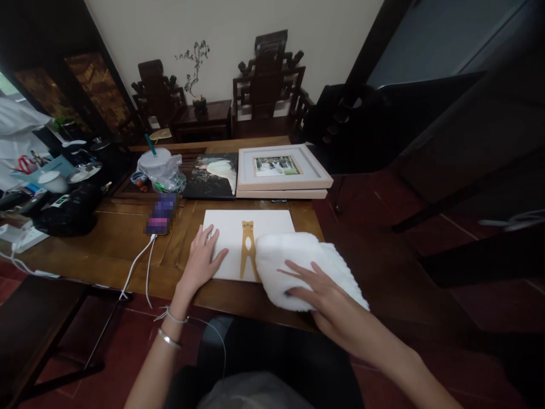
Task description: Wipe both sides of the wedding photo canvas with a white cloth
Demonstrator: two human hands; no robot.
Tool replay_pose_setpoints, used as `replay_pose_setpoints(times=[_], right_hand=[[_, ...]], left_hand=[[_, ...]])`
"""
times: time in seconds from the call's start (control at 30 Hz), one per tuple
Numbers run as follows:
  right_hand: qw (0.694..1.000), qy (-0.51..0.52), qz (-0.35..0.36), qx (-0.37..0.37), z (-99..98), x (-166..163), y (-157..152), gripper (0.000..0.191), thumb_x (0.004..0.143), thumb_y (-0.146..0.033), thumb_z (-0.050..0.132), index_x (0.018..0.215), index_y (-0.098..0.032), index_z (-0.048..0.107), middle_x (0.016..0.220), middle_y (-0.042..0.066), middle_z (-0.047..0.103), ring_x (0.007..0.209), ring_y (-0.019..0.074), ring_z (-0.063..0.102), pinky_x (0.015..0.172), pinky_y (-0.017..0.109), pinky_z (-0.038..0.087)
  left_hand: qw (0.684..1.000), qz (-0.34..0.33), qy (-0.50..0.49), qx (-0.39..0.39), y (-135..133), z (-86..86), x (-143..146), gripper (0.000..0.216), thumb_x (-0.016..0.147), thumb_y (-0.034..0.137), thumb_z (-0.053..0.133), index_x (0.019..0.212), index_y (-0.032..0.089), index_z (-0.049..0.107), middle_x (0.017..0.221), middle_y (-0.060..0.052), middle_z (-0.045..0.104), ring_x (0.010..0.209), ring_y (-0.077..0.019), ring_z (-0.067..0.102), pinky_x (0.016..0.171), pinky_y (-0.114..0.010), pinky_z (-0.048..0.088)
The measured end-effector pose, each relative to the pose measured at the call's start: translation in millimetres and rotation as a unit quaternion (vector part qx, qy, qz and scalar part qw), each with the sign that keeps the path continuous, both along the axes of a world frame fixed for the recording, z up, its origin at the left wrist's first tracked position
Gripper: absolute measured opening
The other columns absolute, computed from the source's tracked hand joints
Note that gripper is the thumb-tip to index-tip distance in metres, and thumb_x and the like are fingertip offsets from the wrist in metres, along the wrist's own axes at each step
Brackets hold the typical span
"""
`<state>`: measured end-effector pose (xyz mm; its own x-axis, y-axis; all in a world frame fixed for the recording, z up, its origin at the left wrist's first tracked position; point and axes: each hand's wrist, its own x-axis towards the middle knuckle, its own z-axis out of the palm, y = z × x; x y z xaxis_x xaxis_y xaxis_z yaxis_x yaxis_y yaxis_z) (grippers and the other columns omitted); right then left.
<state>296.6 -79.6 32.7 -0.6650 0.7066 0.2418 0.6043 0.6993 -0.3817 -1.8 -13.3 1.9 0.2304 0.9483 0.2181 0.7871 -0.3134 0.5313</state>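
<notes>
A white board or box (275, 218) lies on the wooden table in front of me, with a golden-brown animal-shaped piece (248, 243) on its middle. My left hand (204, 255) rests on the board's left part, fingers spread, holding nothing. Over the right part of the board and the table beside it lies a fluffy white cloth (289, 250). My right hand (315, 287) is on top of this cloth, its fingers pressing into the pile and its thumb side dug in. The cloth covers the board's lower right corner and touches the right edge of the golden-brown piece.
Stacked picture frames (283, 184) and a dark photo panel (213, 176) lie behind the board. To the left are a phone (162, 213) with a white cable (136, 261), a lidded cup (155, 162) and a black camera (70, 210). The table's front edge (238, 301) runs close to me.
</notes>
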Motion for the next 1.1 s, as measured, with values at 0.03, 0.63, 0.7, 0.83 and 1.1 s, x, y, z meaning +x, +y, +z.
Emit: replay_pose_setpoints(times=[0.03,0.63,0.7,0.83,1.1], right_hand=[[1.000,0.000,-0.001,-0.011,1.8,0.2,3.2,0.060,0.062,0.005,0.033,0.108,-0.022,0.060,0.137,0.011,0.052,0.135,0.0254,0.034,0.106,0.062,0.030],[0.994,0.052,-0.081,-0.046,10.1,-14.4,121.5,0.060,0.059,-0.003,0.036,0.106,-0.022,0.067,0.098,0.002,0.072,0.092,0.0254,0.066,0.098,0.050,0.041],[0.994,0.059,-0.067,-0.066,11.6,-11.1,94.4,0.059,0.058,-0.003,0.037,0.104,-0.025,0.067,0.095,-0.001,0.073,0.091,0.0241,0.067,0.102,0.054,0.038],[0.990,0.092,-0.032,-0.102,15.0,1.3,36.6,0.057,0.059,-0.005,0.040,0.101,-0.031,0.067,0.108,-0.003,0.070,0.110,0.0246,0.061,0.101,0.052,0.043],[0.993,0.035,-0.026,-0.106,6.4,0.8,46.9,0.051,0.059,-0.003,0.041,0.097,-0.026,0.065,0.110,0.002,0.069,0.126,0.0276,0.048,0.110,0.057,0.028]], left_hand=[[1.000,-0.012,-0.009,-0.003,1.4,0.3,-1.0,0.051,0.090,0.040,0.049,0.136,0.022,0.041,0.149,-0.013,0.033,0.145,-0.0293,0.011,0.112,-0.049,0.020],[0.988,-0.013,-0.152,-0.016,7.0,0.7,-5.1,0.044,0.086,0.036,0.057,0.127,0.021,0.055,0.145,-0.012,0.042,0.139,-0.0235,0.033,0.115,-0.041,0.023],[0.991,-0.016,-0.135,-0.006,6.9,0.0,-4.7,0.042,0.088,0.035,0.054,0.127,0.021,0.054,0.145,-0.012,0.043,0.139,-0.0236,0.033,0.114,-0.042,0.024],[0.994,-0.028,-0.110,0.000,6.8,-1.0,-5.1,0.043,0.089,0.034,0.051,0.130,0.021,0.051,0.146,-0.012,0.040,0.139,-0.0236,0.031,0.114,-0.043,0.025],[0.998,-0.043,-0.047,0.009,8.8,-5.3,-9.4,0.047,0.092,0.037,0.047,0.135,0.019,0.046,0.149,-0.013,0.036,0.141,-0.0241,0.028,0.114,-0.044,0.026]])
